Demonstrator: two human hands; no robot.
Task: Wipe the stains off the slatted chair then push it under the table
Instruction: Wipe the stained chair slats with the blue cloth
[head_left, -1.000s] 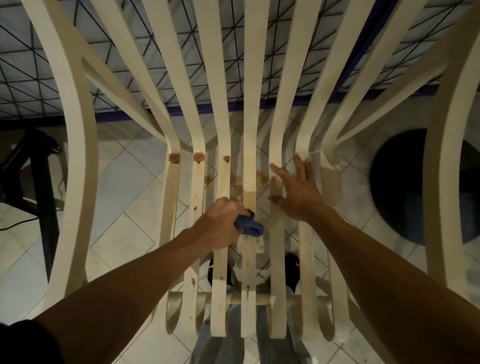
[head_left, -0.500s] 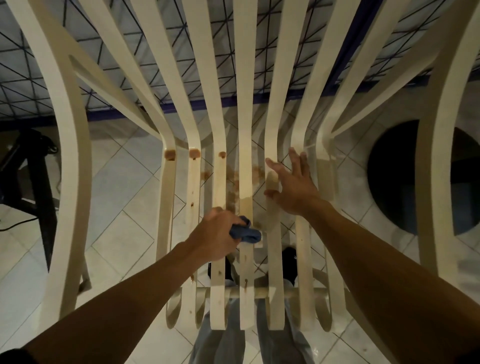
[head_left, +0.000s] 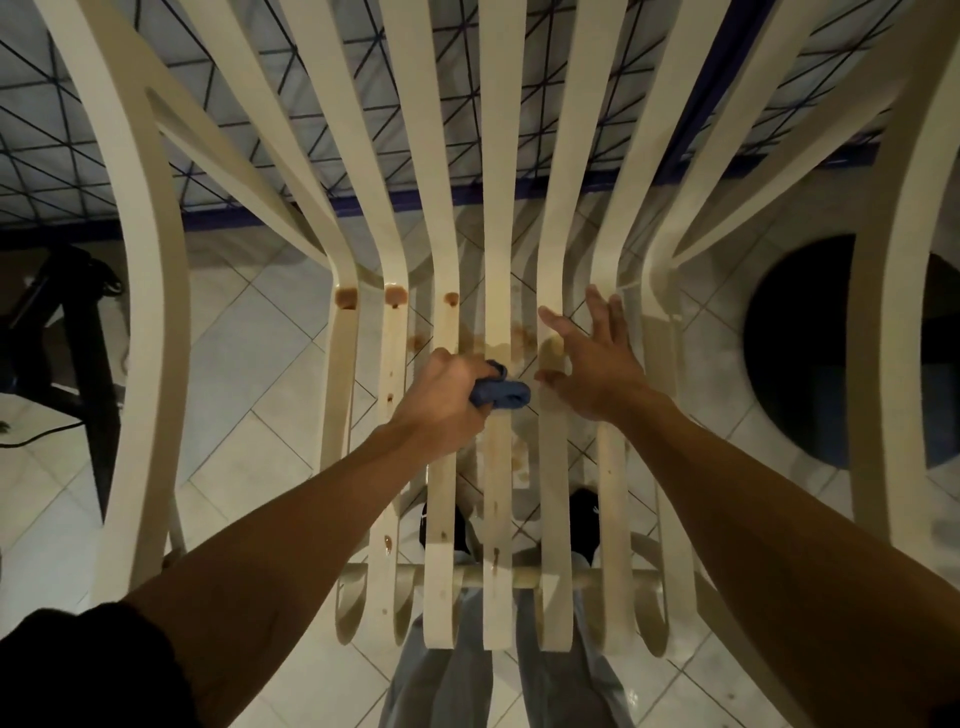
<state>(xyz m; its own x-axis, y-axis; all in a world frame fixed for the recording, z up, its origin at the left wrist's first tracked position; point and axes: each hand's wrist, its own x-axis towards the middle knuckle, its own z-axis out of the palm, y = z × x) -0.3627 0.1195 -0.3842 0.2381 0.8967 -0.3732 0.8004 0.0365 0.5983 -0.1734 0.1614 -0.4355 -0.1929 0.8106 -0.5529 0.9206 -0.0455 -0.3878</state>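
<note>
Status: wipe was roughly mid-way, push not started.

- Cream slatted wooden chair (head_left: 496, 208) stood right in front of the person on the pale tiled floor (head_left: 260, 364). Its back faced the blue-edged, grid-patterned table (head_left: 460, 104), which showed through the back slats. I'd judge the chair wasn't tucked under.
- Left hand (head_left: 447, 400) was fisted tight round a small bunched blue cloth (head_left: 501, 393), pressing it on the centre seat slat.
- Right hand (head_left: 597, 374) lay flat on the slats to the right, fingers spread wide, holding nothing. Probably bracing.
- Done, by the look of it: the slats on the right showed no brown.
- Left to do:
  - round brown blots (head_left: 395, 295) at the seat bend on the left slats
  - brown smears (head_left: 493, 457) down the centre slat below the cloth
  - small drips (head_left: 387, 543) near the front edge
  - then the push

Counts:
- 1 chair
- 7 seat slats
- 1 cloth
- 2 hands
- 3 round blots at the bend
- at least 2 front drips
- smears too blurred to count
</note>
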